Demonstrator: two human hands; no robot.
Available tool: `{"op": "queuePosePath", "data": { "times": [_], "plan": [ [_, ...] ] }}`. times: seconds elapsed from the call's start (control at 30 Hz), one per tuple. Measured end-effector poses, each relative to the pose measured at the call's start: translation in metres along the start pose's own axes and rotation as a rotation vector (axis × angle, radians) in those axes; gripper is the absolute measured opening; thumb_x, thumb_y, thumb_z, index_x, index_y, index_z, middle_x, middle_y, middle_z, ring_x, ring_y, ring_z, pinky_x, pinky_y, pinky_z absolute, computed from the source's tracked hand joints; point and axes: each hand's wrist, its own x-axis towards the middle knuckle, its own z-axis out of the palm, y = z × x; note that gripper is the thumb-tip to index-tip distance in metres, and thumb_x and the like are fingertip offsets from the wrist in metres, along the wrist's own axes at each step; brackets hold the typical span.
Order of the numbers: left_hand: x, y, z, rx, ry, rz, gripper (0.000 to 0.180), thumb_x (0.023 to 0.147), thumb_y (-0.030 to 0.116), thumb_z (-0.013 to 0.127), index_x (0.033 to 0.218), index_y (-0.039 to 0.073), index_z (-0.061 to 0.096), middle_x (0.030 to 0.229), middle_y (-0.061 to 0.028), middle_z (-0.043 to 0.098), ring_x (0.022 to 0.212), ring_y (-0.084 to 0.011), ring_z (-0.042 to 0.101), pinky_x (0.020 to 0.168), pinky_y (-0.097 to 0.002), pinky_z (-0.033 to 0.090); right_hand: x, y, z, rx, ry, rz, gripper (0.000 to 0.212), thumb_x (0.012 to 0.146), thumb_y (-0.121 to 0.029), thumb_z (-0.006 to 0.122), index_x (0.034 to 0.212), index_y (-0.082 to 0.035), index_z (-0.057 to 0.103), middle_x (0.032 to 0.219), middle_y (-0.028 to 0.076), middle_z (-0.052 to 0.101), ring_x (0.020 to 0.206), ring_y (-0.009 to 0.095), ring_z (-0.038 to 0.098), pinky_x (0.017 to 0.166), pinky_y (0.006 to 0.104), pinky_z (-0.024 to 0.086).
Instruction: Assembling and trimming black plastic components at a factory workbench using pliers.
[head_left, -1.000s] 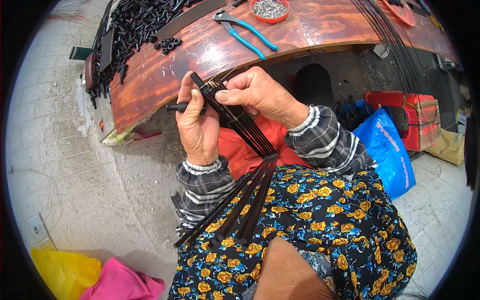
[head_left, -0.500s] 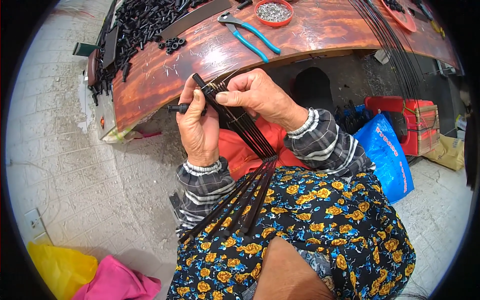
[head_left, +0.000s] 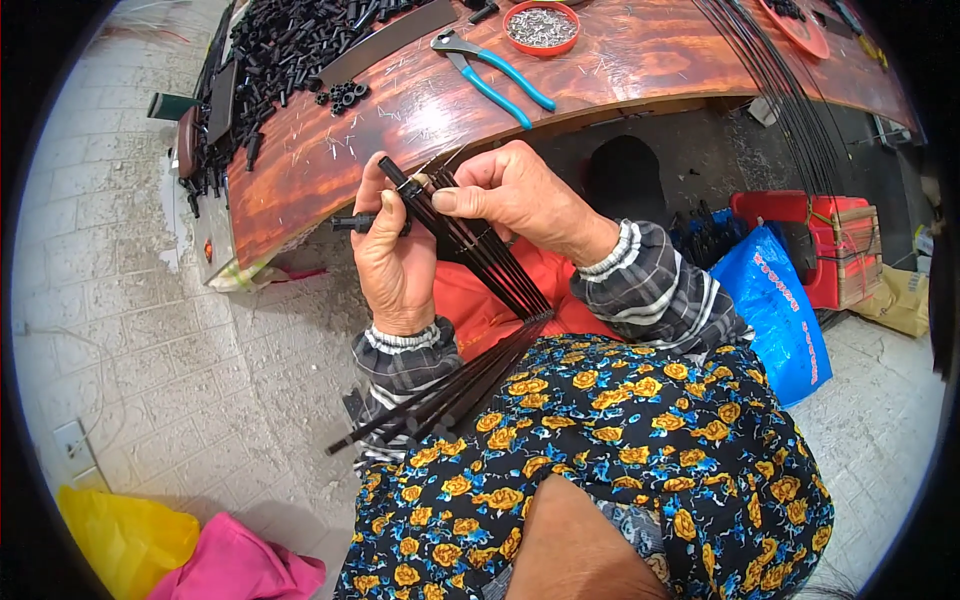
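Observation:
Over the table's near edge, my left hand is closed round the upper end of a bundle of black umbrella ribs. Its thumb and fingers grip a black plastic tube piece where the rib tips meet it. A second black tube piece sticks out leftward from the same hand. My right hand pinches at the rib tips beside the tube piece, thumb pressed against the fingers. From there the bundle slants down to a narrow gathered joint, and its loose ends fan out over my left sleeve and lap.
On the brown wooden table lie cutting pliers with teal handles, a red dish of small metal bits and a heap of black tube pieces. Thin black rods hang over its right side. A blue bag stands at right.
The bundle's loose lower ends have swung left and up across my left sleeve. Both hands keep nearly the same hold, with my left hand shifted very slightly.

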Motion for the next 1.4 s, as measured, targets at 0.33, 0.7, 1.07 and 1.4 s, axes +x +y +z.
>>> {"op": "queuePosePath", "data": {
  "times": [0.33, 0.7, 1.07, 1.4],
  "plan": [
    [-0.001, -0.007, 0.003, -0.005, 0.002, 0.005, 0.041, 0.092, 0.008, 0.058, 0.132, 0.005, 0.049, 0.12, -0.0097, 0.059, 0.109, -0.0205, 0.057, 0.098, -0.0369, 0.044, 0.003, 0.008, 0.0, 0.07, -0.008, 0.027, 0.024, 0.086, -0.028, 0.07, 0.082, -0.006, 0.061, 0.065, -0.005, 0.057, 0.05, 0.0, 0.046, 0.041, 0.0157, 0.033],
    [0.001, -0.006, 0.002, 0.044, 0.055, -0.025, 0.045, 0.091, 0.004, 0.058, 0.134, 0.005, 0.046, 0.114, -0.0044, 0.06, 0.103, -0.0148, 0.057, 0.095, -0.0321, 0.044, 0.006, 0.0, 0.011, 0.162, -0.012, -0.074, 0.041, 0.083, -0.019, 0.071, 0.118, -0.002, 0.058, 0.078, -0.005, 0.062, 0.054, -0.001, 0.046, 0.043, 0.0154, 0.032],
    [0.0, -0.008, 0.004, 0.006, -0.028, -0.081, 0.062, 0.085, 0.0, 0.061, 0.142, 0.005, 0.037, 0.107, -0.0054, 0.059, 0.099, -0.014, 0.058, 0.085, -0.028, 0.048, 0.003, 0.003, -0.004, 0.191, -0.175, 0.018, 0.046, 0.085, -0.016, 0.069, 0.126, -0.001, 0.055, 0.102, 0.001, 0.063, 0.079, 0.003, 0.058, 0.062, 0.0148, 0.046],
    [0.003, 0.012, -0.006, 0.131, -0.027, -0.179, 0.05, 0.09, 0.006, 0.058, 0.136, -0.001, 0.041, 0.1, -0.0089, 0.064, 0.087, -0.0175, 0.062, 0.079, -0.0295, 0.05, 0.009, 0.011, -0.003, 0.219, -0.095, -0.02, 0.04, 0.088, -0.011, 0.064, 0.125, 0.002, 0.054, 0.106, 0.007, 0.064, 0.084, 0.013, 0.065, 0.076, 0.0227, 0.053]
  ]
}}
